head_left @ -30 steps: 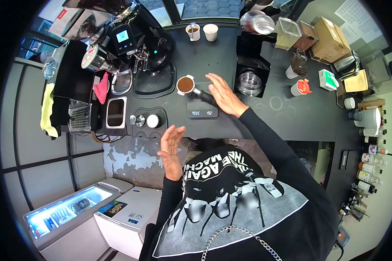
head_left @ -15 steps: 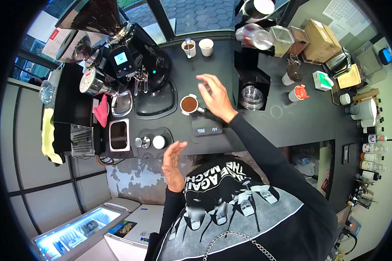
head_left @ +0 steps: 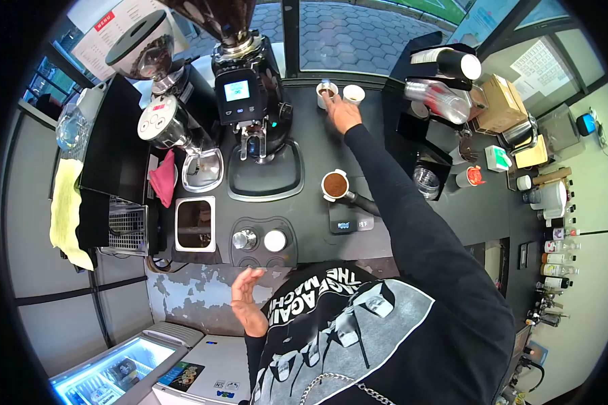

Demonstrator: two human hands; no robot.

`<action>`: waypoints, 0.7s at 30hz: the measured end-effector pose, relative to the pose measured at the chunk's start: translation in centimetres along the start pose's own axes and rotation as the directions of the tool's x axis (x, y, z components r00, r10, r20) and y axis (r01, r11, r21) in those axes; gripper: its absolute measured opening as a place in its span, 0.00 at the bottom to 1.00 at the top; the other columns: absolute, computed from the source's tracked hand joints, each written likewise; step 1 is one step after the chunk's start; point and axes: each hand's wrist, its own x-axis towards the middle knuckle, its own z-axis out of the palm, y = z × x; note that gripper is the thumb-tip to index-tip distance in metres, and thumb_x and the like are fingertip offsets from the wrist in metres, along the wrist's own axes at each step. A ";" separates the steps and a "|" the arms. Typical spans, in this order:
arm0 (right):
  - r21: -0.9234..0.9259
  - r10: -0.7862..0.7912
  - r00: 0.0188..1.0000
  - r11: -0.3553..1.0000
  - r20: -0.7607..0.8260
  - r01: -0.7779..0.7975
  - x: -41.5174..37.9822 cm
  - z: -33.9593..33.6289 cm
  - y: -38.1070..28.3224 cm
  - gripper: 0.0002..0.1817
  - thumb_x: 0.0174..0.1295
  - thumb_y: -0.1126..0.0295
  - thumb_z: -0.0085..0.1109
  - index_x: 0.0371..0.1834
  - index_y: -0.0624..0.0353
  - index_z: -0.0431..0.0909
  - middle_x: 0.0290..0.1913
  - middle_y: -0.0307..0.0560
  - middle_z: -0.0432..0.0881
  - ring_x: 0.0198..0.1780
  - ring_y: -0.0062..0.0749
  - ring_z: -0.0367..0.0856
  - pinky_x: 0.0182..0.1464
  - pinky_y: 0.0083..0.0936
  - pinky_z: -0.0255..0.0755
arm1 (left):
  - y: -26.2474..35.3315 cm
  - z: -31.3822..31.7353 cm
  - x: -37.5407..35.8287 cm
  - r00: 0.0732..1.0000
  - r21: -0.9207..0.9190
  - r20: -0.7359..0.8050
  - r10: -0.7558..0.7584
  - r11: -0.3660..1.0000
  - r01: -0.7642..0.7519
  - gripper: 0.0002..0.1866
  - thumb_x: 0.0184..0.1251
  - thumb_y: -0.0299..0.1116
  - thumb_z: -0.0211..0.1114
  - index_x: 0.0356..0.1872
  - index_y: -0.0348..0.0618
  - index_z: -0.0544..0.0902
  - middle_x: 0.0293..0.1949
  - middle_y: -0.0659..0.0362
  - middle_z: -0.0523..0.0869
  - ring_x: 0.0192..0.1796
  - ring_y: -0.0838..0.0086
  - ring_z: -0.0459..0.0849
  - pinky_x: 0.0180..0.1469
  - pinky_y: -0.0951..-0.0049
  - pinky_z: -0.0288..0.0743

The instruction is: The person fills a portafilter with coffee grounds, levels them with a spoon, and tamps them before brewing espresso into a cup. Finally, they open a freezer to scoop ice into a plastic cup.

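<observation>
My right hand [head_left: 343,113] is at the left of two white paper cups, with its fingertips over the rim. That cup [head_left: 322,102] holds brown grounds and a small utensil; whether my fingers grip the utensil cannot be made out. Just right of it stands the other white cup [head_left: 354,93]. My left hand [head_left: 247,304] is raised, empty, near my body, with its fingers loosely curved and apart. A portafilter [head_left: 335,185] filled with ground coffee rests by a black scale [head_left: 350,221], its handle partly under my right sleeve.
Two grinders [head_left: 243,101] [head_left: 162,125] stand at the back left. A tamping mat [head_left: 263,253] bears a metal tamper [head_left: 244,239] and a white-topped tool [head_left: 275,241]. A metal bin [head_left: 195,225] is set in the counter. Boxes [head_left: 503,108] and a cup dispenser [head_left: 439,101] stand at the right.
My right hand has moved forward from above the portafilter to the left paper cup. My left hand has drawn back a little toward my body. The camera view has shifted.
</observation>
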 end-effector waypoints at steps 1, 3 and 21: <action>-0.020 -0.029 0.995 0.999 -0.095 0.027 0.0 0.4 0.2 0.28 0.71 0.70 0.53 0.75 0.47 0.68 0.45 0.53 0.84 0.40 0.47 0.89 0.38 0.45 0.82 | -0.2 -0.8 0.4 1.000 0.018 -0.008 -0.006 1.000 0.006 0.52 0.75 0.78 0.30 0.65 0.34 0.76 0.56 0.46 0.86 0.61 0.57 0.84 0.71 0.55 0.71; -0.016 -0.035 0.980 0.999 -0.194 0.033 0.3 -0.1 -0.1 0.30 0.69 0.70 0.54 0.76 0.47 0.68 0.46 0.50 0.85 0.40 0.45 0.89 0.40 0.44 0.82 | -0.1 -2.3 1.2 0.999 0.069 -0.026 -0.034 0.997 0.036 0.53 0.74 0.79 0.29 0.65 0.34 0.76 0.56 0.46 0.86 0.61 0.58 0.84 0.71 0.56 0.71; 0.890 0.477 0.877 0.374 0.057 -0.261 -23.2 -21.2 -4.9 0.12 0.82 0.64 0.51 0.47 0.63 0.78 0.29 0.41 0.84 0.28 0.20 0.82 0.33 0.22 0.77 | 0.4 5.2 11.9 0.825 -0.019 0.537 0.177 0.980 -0.198 0.53 0.78 0.75 0.29 0.59 0.28 0.81 0.55 0.44 0.86 0.60 0.57 0.86 0.68 0.57 0.74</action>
